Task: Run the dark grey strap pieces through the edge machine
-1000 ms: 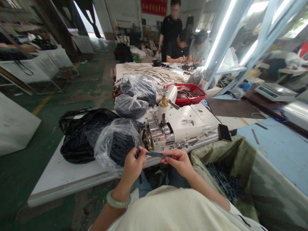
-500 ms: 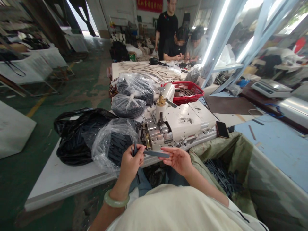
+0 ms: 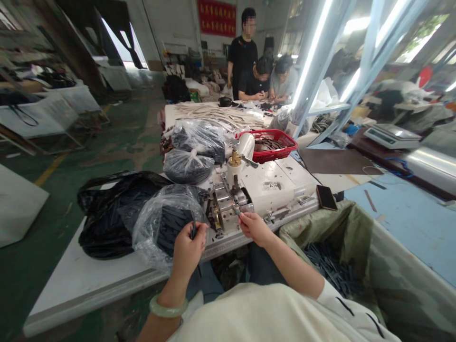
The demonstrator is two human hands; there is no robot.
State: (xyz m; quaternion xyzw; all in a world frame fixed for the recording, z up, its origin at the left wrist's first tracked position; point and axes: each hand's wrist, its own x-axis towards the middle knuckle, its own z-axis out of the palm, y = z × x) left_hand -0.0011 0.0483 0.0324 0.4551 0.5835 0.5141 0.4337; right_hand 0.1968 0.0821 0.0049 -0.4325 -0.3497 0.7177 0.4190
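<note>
The right hand pinches a narrow dark strip between thumb and fingertips, its tip just at the steel feed assembly on the front of a white benchtop machine. The strip looks flat and slim, though its surface is too small to make out. The left hand, with a pale green jade bangle on its wrist, is clenched around a second dark strip, which pokes upright from the grip just left of the machine.

Directly left of the machine, a clear plastic bag bulges with a bundle of similar dark strips, and farther left lies a black plastic bag holding more. Behind those, beyond the machine's left side, sit two tied clear bags of dark pieces. Behind the machine, a red plastic basket holds a pile of dark strips. To the machine's right and below the table edge, an olive-green woven sack stands open, with loose dark strips heaped inside. A smartphone lies on the table just right of the machine.
</note>
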